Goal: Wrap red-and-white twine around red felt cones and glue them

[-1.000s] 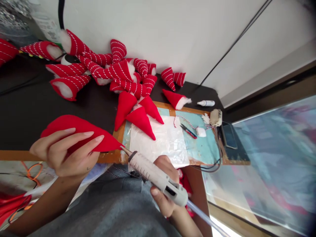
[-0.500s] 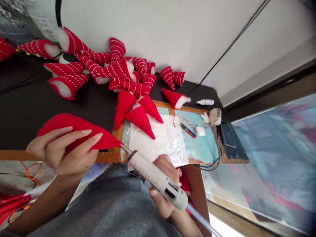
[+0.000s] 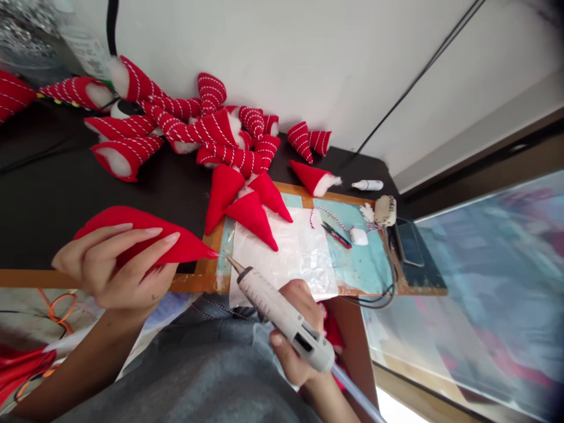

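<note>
My left hand (image 3: 117,264) is closed round a plain red stuffed felt cone (image 3: 187,244), its tip pointing right. In my right hand (image 3: 299,335) is a grey hot glue gun (image 3: 268,299), gripped by the handle, with a glue stick (image 3: 355,390) out of its rear. The nozzle sits just right of the cone's tip, a small gap apart, and a little clear glue shows on the tip. Beyond my hands, plain red stuffed cones (image 3: 252,218) lie partly on a white sheet (image 3: 286,258).
Several red cones wound with striped cord (image 3: 215,129) are heaped at the back by the wall. To the right lie small snips (image 3: 336,235), red-and-white twine (image 3: 330,216), a white block (image 3: 358,236), a white tube (image 3: 368,185) and a phone (image 3: 409,242). A glass panel (image 3: 489,294) stands at far right.
The glue gun's nozzle has drawn back to the right from the cone's tip, which it was touching. My left hand keeps its hold on the cone.
</note>
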Action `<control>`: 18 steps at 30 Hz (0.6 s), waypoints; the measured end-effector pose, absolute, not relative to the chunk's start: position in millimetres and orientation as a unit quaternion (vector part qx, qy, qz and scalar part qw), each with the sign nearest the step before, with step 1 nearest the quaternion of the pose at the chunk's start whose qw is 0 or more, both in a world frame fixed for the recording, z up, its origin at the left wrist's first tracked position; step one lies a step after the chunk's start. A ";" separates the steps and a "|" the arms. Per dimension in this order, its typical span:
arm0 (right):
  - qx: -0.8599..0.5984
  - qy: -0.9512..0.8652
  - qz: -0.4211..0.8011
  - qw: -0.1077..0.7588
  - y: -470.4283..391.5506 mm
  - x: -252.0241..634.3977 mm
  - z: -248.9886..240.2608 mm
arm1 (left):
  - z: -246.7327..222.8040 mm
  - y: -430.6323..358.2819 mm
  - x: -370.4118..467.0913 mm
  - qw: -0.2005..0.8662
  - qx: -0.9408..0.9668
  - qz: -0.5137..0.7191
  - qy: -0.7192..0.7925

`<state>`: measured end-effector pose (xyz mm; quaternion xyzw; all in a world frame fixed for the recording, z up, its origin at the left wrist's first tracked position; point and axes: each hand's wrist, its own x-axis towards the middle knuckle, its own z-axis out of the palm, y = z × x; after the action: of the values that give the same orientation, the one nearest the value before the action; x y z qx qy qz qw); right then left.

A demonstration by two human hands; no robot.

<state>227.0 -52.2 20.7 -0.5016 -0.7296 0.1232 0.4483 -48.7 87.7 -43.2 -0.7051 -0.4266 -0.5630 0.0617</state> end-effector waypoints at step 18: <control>-0.485 -0.716 0.079 0.495 -38.1 218.6 13.8 | 5.1 42.9 5.2 -0.504 -0.615 -0.380 -0.472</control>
<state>218.6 -38.1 13.8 -0.4852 -0.7161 0.0795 0.4954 5.2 42.9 5.1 -0.6154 -0.4723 -0.3799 -0.5039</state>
